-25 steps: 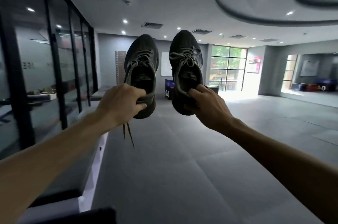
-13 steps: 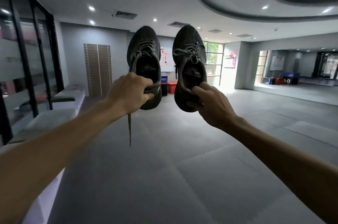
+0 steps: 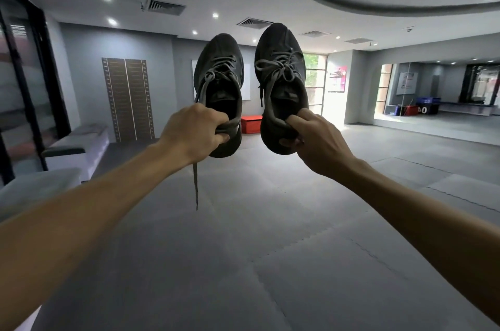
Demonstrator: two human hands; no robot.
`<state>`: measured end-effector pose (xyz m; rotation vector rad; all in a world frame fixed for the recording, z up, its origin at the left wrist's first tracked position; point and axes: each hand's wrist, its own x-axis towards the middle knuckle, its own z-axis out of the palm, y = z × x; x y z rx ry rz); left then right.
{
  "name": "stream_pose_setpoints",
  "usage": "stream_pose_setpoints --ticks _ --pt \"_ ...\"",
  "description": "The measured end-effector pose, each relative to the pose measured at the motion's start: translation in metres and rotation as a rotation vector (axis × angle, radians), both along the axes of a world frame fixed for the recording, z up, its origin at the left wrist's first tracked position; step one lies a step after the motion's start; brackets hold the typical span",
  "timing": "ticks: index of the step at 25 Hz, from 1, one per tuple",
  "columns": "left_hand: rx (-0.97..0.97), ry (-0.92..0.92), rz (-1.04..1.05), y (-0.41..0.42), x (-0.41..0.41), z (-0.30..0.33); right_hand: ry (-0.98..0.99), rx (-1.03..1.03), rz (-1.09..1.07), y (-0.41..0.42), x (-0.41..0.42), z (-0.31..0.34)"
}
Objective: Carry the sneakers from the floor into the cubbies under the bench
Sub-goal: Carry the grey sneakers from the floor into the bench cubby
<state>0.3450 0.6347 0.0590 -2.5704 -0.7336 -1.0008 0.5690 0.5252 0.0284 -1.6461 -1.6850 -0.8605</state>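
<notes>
Two dark grey sneakers hang in the air in front of me, toes up. My left hand (image 3: 193,132) grips the heel collar of the left sneaker (image 3: 219,71), and a loose lace dangles below it. My right hand (image 3: 315,142) pinches the heel of the right sneaker (image 3: 281,65), thumb inside the opening. A white bench (image 3: 81,144) with a grey cushion runs along the left wall. Its cubbies do not show from here.
Grey foam mats (image 3: 270,236) cover the floor. A dark-framed glass wall (image 3: 24,87) stands at the left. A red box (image 3: 251,123) sits at the far wall. Blue and red boxes (image 3: 414,110) lie in the room at the far right.
The view has swung right, so the glass wall and bench have slid toward the left edge. Both hands still hold the sneakers up, now slightly further apart.
</notes>
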Motion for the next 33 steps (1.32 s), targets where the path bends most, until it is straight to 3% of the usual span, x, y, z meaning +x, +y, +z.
stream_pose_setpoints --ticks 10,33 --pt "-0.043 -0.007 0.081 0.219 0.14 0.004 0.03 -0.088 0.083 0.242 0.147 -0.007" --pt "-0.018 0.025 0.324 0.828 0.279 -0.003 0.018 -0.091 0.322 0.906 0.303 -0.007"
